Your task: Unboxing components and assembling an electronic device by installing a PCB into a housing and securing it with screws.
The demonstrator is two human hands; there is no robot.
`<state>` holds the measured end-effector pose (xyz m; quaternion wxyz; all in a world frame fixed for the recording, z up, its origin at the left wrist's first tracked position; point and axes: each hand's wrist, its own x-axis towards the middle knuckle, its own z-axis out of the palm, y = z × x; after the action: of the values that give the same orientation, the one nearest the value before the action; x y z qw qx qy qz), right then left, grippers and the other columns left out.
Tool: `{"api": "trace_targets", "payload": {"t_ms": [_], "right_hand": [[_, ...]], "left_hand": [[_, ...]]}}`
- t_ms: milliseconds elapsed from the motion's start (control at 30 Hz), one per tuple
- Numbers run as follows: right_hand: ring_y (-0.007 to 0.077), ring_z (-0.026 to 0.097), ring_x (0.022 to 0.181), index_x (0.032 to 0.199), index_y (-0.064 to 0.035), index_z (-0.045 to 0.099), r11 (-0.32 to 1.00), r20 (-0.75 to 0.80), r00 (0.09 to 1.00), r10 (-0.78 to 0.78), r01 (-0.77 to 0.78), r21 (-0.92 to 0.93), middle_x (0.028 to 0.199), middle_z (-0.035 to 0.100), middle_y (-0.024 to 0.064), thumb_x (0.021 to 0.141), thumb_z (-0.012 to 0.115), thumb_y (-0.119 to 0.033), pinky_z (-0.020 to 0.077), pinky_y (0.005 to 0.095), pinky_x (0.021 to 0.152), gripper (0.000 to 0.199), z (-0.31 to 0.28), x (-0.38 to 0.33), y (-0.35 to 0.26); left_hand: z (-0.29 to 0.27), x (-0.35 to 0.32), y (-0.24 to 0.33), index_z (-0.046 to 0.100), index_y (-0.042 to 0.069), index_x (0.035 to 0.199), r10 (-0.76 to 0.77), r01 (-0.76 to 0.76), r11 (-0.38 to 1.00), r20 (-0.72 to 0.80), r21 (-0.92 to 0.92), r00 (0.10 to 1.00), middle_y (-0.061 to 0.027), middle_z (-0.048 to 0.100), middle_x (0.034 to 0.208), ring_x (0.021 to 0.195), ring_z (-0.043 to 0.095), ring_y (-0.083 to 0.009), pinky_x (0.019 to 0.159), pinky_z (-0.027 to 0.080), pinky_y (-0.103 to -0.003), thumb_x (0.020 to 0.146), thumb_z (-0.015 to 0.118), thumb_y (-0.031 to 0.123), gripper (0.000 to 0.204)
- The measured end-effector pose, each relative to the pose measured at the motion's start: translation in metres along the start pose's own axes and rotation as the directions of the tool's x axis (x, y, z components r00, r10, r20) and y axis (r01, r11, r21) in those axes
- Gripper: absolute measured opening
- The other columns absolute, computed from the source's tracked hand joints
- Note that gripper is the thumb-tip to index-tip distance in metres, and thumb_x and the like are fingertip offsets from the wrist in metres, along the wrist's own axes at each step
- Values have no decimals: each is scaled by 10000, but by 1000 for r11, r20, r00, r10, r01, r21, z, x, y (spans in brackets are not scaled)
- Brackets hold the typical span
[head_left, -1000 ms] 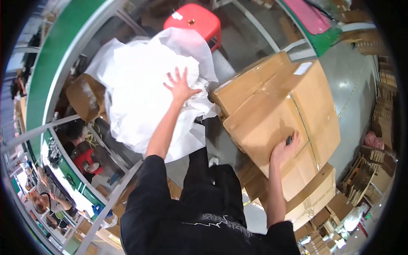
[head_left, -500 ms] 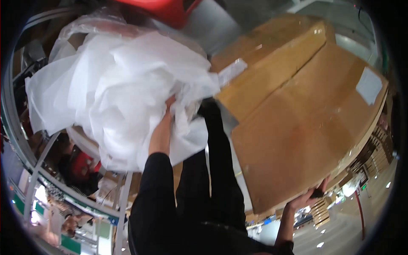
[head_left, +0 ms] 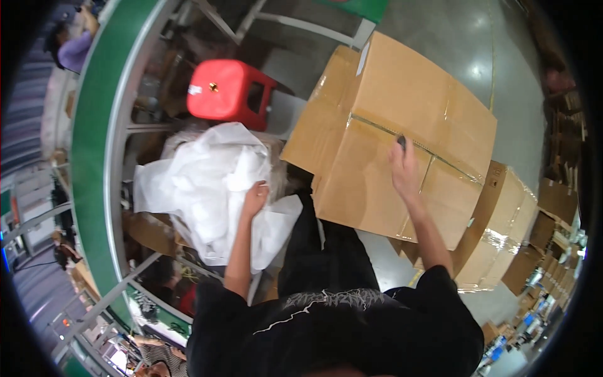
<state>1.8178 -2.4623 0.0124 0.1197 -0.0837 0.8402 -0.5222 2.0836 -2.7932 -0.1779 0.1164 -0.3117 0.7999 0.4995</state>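
The crumpled, translucent white bundle of thin sheeting (head_left: 204, 188) lies at 9 o'clock; the large brown cardboard carton (head_left: 370, 176), with taped seams, stands at 2 o'clock. The left hand (head_left: 255, 196) rests at the bundle's 3 o'clock side, fingers curled; I cannot tell whether they pinch the sheeting. The right hand (head_left: 405, 164) is closed around a small black handheld object (head_left: 401, 142), over the carton near its seam.

The bundle looks light, limp and easily torn, so gather several folds at once. The carton looks stiff but bulky; its lower edges would give the firmest hold.

Against 0.5 s ago, the right hand has left the carton's 5 o'clock edge, the left shows clear of the folds, and the red plastic stool (head_left: 223, 103) at 11 o'clock is in full view.
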Motion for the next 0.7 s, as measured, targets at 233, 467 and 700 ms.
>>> {"api": "trace_targets", "payload": {"t_ms": [233, 467, 700], "right_hand": [[391, 580, 884, 1163, -18, 492, 876, 241, 922, -303, 369, -310, 1037, 596, 179, 865, 601, -181, 472, 422, 750, 357, 14, 71, -30], [381, 556, 966, 1113, -34, 438, 852, 327, 901, -284, 393, -345, 1101, 524, 168, 866, 543, -70, 476, 452, 780, 271, 27, 87, -27], [380, 536, 983, 1188, -74, 439, 780, 482, 814, -324, 518, -352, 1090, 521, 167, 846, 508, -6, 458, 443, 811, 356, 13, 92, 11]], "left_hand": [[61, -83, 188, 335, -3, 1351, 231, -199, 931, 73, -306, 970, -180, 484, 1290, 1168, 490, -253, 972, 402, -343, 808, 660, 150, 651], [105, -92, 213, 87, -65, 1402, 313, -312, 949, -3, 33, 950, -271, 293, 1367, 1272, 316, -399, 1061, 277, -430, 646, 781, 253, 1074], [105, -87, 214, 23, -45, 1410, 255, -263, 928, 64, 265, 965, -250, 265, 1357, 1268, 267, -401, 1064, 221, -471, 637, 800, 372, 1172]]}}
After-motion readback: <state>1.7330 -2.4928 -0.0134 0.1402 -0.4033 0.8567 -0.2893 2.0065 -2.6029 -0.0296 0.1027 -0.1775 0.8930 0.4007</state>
